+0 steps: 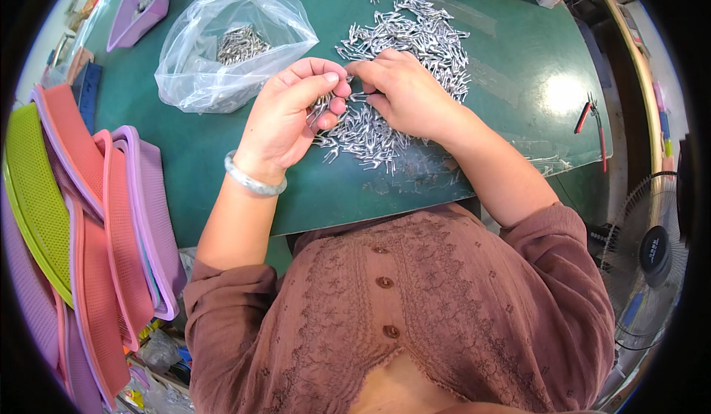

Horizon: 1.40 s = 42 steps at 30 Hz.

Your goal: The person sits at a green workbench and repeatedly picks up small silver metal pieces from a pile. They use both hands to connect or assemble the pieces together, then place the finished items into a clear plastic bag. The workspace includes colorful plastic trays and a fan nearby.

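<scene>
In the head view, we see two bare hands meeting above a green worktop [533,51]. Our left hand [296,107], palm turned inward, has its fingers curled around a few small silvery metal pieces [321,109], whose pronged ends show between fingers and palm. Our right hand [400,92] comes in from the other side, its thumb and forefinger bent toward the left fingertips; we cannot tell whether those two are clamped on a piece or slightly apart, as the tips are partly hidden.

Under and beyond the right hand lies a loose heap [433,44] of the same kind of pieces, spread over the worktop, its near end reaching down between our wrists. Just beyond the left hand, a clear plastic bag [185,73] stands open with a clump of metal bits [243,44] inside. A lilac tray [133,18] sits farther left, near the far edge.

We wear a pale bangle [252,179] on the left wrist and a brown shirt [341,295]. Red-handled pliers [603,144] lie near the right edge of the worktop. Pink, lilac and green baskets [129,244] are stacked at our left; a fan [655,255] stands at our right.
</scene>
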{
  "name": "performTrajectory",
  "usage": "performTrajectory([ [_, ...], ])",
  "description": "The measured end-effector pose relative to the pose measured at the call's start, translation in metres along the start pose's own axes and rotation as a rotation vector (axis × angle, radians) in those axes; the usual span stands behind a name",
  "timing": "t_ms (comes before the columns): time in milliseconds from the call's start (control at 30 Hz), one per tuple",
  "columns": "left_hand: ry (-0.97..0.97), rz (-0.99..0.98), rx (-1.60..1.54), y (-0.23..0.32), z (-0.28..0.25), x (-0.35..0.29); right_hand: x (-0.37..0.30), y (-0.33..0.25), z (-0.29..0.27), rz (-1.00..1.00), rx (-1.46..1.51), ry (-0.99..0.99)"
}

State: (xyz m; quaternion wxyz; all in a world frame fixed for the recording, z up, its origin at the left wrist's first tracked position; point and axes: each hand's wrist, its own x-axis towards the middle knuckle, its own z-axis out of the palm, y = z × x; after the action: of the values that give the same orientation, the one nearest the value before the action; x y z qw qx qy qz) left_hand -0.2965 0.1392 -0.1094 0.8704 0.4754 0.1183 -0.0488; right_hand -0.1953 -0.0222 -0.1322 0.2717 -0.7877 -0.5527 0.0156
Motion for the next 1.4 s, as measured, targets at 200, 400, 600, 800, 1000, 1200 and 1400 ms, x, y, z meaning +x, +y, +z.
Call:
performTrajectory([
  [200, 0.016, 0.248, 0.241, 0.044, 0.02, -0.016, -0.001, -0.001, 0.003, -0.04, -0.075, 0.041],
  [400, 0.46, 0.927, 1.59, 0.081, -0.014, 0.004, 0.0, 0.003, 0.009, -0.07, -0.035, 0.099],
  [600, 0.346, 1.046, 1.642, 0.061, 0.004, -0.011, -0.003, 0.001, -0.008, 0.001, 0.233, 0.213],
  [800, 0.225, 0.312, 0.538, 0.001, 0.015, -0.007, -0.002, -0.009, -0.017, -0.086, 0.29, 0.394],
  [1000, 0.118, 0.174, 0.283, -0.011, 0.013, 0.012, 0.0, -0.007, -0.011, -0.124, 0.316, 0.469],
  [1200, 0.15, 0.204, 0.267, -0.021, 0.006, 0.014, -0.004, -0.001, -0.004, 0.149, 0.801, 0.291],
  [1400, 0.155, 0.183, 0.238, -0.024, 0.003, 0.011, -0.003, -0.003, -0.005, 0.308, 1.042, 0.147],
])
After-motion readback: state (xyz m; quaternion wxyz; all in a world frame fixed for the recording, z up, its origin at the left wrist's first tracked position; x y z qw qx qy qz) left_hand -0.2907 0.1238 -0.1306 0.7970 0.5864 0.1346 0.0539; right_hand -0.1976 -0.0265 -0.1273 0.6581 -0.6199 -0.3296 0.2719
